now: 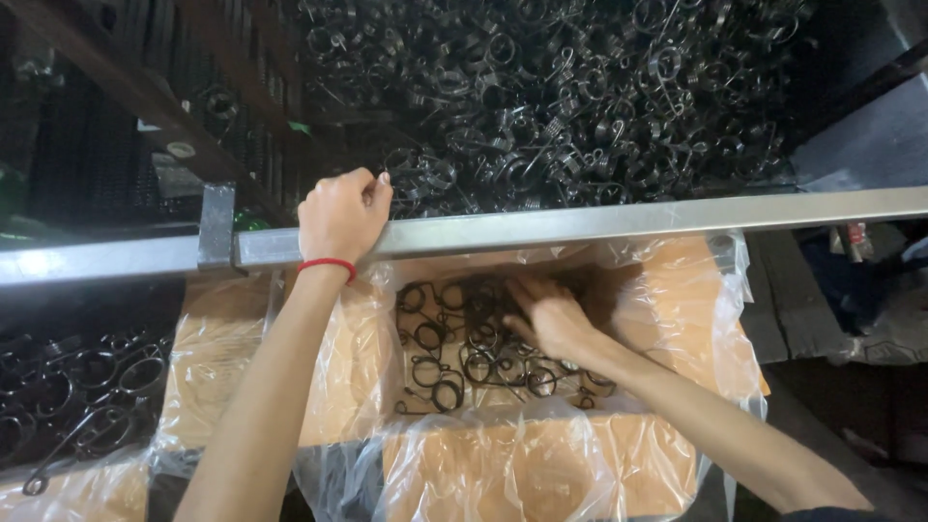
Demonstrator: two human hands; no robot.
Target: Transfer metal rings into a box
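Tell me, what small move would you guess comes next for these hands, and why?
Probably the left hand lifts a clip from the pile over the bar into the box. It rests at the pile's edge, fingers curled, while the right hand presses flat on clips already laid in the plastic-lined box.

The right hand's fingertips [522,290] blur among the box's springs [454,358].

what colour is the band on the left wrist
Red: a thin band around the wrist just below the left hand, seen clearly in the head view.
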